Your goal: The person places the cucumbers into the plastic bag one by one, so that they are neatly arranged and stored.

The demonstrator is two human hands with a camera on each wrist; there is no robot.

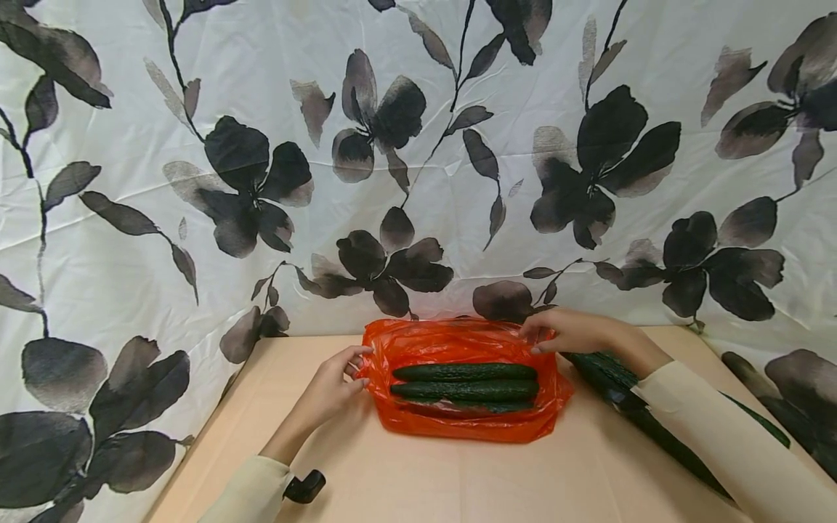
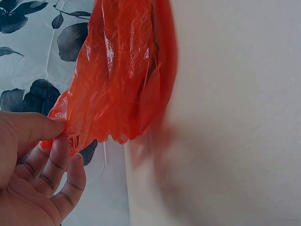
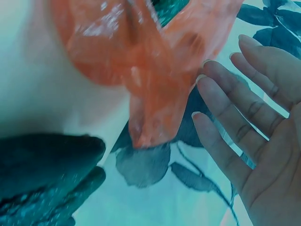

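A crinkled red plastic bag (image 1: 458, 428) lies on the table, with long dark green cucumbers (image 1: 464, 390) showing side by side in its opening. At the bag's left end, my left hand (image 1: 338, 385) pinches the thin plastic between thumb and fingertips. In the left wrist view the left hand (image 2: 40, 165) pulls that edge into folds. My right hand (image 1: 565, 330) is at the bag's upper right corner. The right wrist view shows the right hand (image 3: 258, 113) with fingers spread and extended, the fingertips right beside the plastic (image 3: 157, 103).
More dark green cucumbers (image 1: 604, 374) lie slantwise on the right of the pale table (image 1: 418, 479), partly hidden under my right forearm. A white cloth (image 1: 490, 254) with dark flowers hangs behind the table. A black strap piece (image 1: 305, 487) sticks out at my left wrist.
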